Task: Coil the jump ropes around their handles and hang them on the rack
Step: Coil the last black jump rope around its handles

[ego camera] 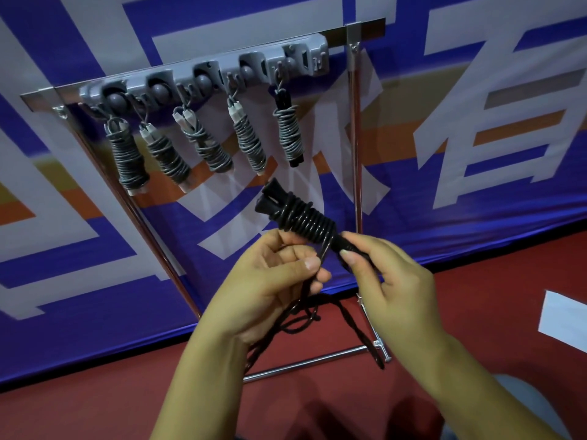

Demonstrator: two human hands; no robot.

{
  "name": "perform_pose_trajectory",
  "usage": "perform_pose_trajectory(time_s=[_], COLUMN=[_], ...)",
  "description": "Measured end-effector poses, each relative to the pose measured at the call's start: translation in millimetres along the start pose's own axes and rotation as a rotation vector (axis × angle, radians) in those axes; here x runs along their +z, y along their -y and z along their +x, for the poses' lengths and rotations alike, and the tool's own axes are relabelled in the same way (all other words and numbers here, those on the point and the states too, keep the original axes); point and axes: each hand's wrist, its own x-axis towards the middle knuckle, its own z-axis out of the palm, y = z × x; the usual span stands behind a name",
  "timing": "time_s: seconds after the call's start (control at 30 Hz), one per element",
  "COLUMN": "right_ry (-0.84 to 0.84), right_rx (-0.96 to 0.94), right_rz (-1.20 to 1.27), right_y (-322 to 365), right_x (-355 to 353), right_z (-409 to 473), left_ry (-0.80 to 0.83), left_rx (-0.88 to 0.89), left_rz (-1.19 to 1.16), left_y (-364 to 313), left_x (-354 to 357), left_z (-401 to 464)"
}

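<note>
While the right hand grips the lower end of a pair of black handles, its fingers curled round them, the left hand pinches the loose black rope between thumb and curled fingers just beside the handles. The handles point up and to the left, side by side, and glossy black turns of the rope are wound round their middle. Below the hands the rest of the rope hangs in slack loops, some of it twisted, down toward the red floor.

Above and behind, a grey rack with round clips and small hooks is fixed along the top bar of a metal stand. Five coiled jump ropes hang from it in a row, each with grey cord wound round its handles; four have pale handles, and the one nearest the right end of the rack has black ones. A blue, white and orange banner fills the wall behind the stand.
</note>
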Motion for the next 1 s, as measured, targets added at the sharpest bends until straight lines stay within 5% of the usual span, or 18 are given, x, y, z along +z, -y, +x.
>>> perform_pose_trajectory(time_s=[0.33, 0.6, 0.77, 1.0], right_ry=[0.118, 0.216, 0.257, 0.275], right_rx=[0.47, 0.69, 0.632, 0.207], right_rz=[0.47, 0.881, 0.729, 0.169], right_y=[9.0, 19.2, 11.3, 6.4], right_x=[-8.0, -12.0, -6.5, -0.3], right_z=[4.0, 13.1, 6.9, -0.7], left_ry=[-0.071, -0.076, -0.188, -0.306], left_rx=[0.077, 0.205, 0.216, 0.185], left_rz=[0.357, 0.356, 0.343, 0.235], left_y=[-4.9, -1.8, 4.0, 8.4], left_x=[-5.6, -4.1, 2.9, 13.5], left_z=[-0.6, 2.7, 4.8, 4.4])
